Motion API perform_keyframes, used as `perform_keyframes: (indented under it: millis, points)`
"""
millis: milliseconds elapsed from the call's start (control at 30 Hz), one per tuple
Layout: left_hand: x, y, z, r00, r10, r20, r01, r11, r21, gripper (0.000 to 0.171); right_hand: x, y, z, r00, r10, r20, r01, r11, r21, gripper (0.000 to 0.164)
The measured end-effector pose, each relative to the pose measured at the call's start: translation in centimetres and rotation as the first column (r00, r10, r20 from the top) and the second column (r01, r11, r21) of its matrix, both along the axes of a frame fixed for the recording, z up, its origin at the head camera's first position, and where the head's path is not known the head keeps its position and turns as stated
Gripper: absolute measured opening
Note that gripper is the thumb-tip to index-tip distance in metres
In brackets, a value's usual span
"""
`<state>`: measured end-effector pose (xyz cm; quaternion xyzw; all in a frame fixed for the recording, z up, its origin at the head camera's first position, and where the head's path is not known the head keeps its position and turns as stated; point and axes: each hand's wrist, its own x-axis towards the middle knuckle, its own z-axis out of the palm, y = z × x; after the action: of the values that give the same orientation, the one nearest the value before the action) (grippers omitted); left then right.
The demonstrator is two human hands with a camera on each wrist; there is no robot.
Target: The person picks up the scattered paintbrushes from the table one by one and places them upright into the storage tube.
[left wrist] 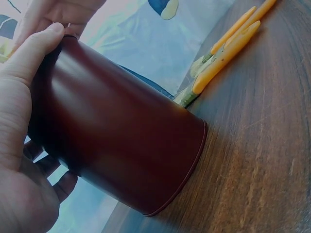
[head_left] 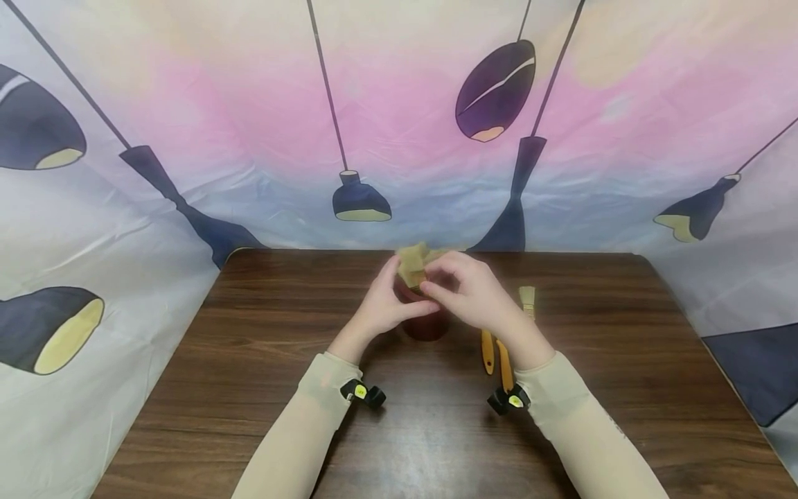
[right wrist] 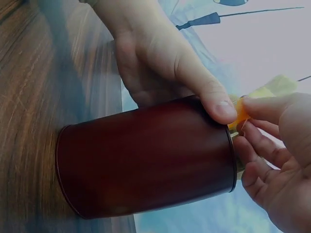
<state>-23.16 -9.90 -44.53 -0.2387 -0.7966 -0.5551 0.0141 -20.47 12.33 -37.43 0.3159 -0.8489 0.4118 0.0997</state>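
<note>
A dark red cylindrical container stands on the table. My left hand grips its upper part, the thumb lying at the rim and the fingers round the far side. At the mouth, my right hand pinches a paintbrush by its orange part. Pale yellow bristles of that brush point up and away from the container. In the head view, more pale bristles rise blurred over the rim between the hands. The inside of the container is hidden.
Beside the container, under my right wrist, lie several brushes with orange handles; pale bristles of one show past the forearm. The brown wood-grain table ends at a cloth backdrop printed with lamps.
</note>
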Motion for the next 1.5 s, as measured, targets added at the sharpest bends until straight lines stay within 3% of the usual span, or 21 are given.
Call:
perform_keyframes:
  millis: [300, 633, 900, 1233, 1500]
  points:
    - [0.2, 0.1, 0.2, 0.999, 0.009, 0.036, -0.009, 1.0, 0.006, 0.104, 0.1, 0.6, -0.1, 0.999, -0.039, 0.017, 0.039, 0.999, 0.027, 0.036]
    - [0.2, 0.3, 0.2, 0.999, 0.025, 0.023, -0.024, 1.0, -0.019, 0.105, 0.5, 2.0, -0.2, 0.997, -0.078, -0.005, 0.077, 0.995, -0.066, 0.04]
    - [0.2, 0.3, 0.2, 0.999, 0.024, 0.028, -0.023, 0.999, -0.023, 0.106, 0.8, 4.8, -0.8, 0.985, -0.15, 0.088, 0.157, 0.985, -0.077, 0.042]
    - [0.2, 0.2, 0.0, 0.999, 0.032, 0.03, -0.031, 0.999, -0.028, 0.106, 1.3, 8.5, -2.5, 0.967, -0.245, 0.067, 0.249, 0.967, -0.06, 0.034]
    - [0.0, 0.2, -0.1, 1.0, 0.022, 0.005, -0.022, 1.0, -0.016, 0.103, 2.9, 12.5, -5.2, 0.928, -0.365, 0.079, 0.367, 0.93, -0.013, 0.028]
